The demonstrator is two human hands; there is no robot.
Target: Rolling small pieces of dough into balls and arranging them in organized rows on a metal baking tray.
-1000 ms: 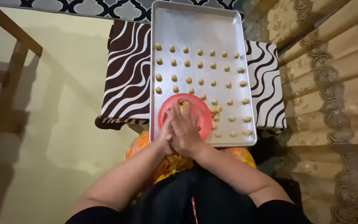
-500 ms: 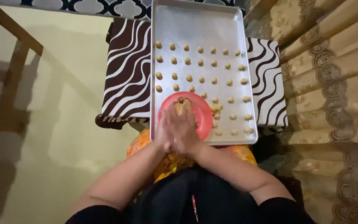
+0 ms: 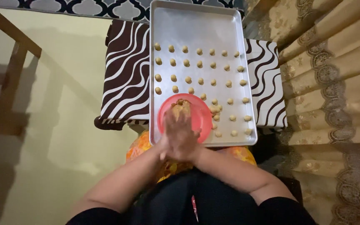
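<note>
- Between the two palms, nothing can be made out; the left hand (image 3: 172, 139) and the right hand (image 3: 188, 139) are pressed flat together, fingers straight, closed up and pointing away from the body, so whether anything is held inside cannot be told.
- Just beyond the fingertips, a lump of tan dough (image 3: 181, 108) is seen lying in a red bowl (image 3: 201, 116), and the hands are held over the bowl's near half.
- Under the bowl, the near left corner of a silver baking tray (image 3: 196, 29) is covered.
- Across the tray's middle and near right part, rows of small dough balls (image 3: 199, 65) are laid out, well apart from one another; the far end is left bare metal.
- Beneath the tray, a brown-and-white wavy-striped cushion (image 3: 126, 79) is found, reaching out past both long sides.
- At the near edge, an orange patterned cloth (image 3: 140, 146) is spread over the lap under the forearms.
- To the right, beige lace-trimmed curtains (image 3: 334, 83) are hung close beside the cushion.
</note>
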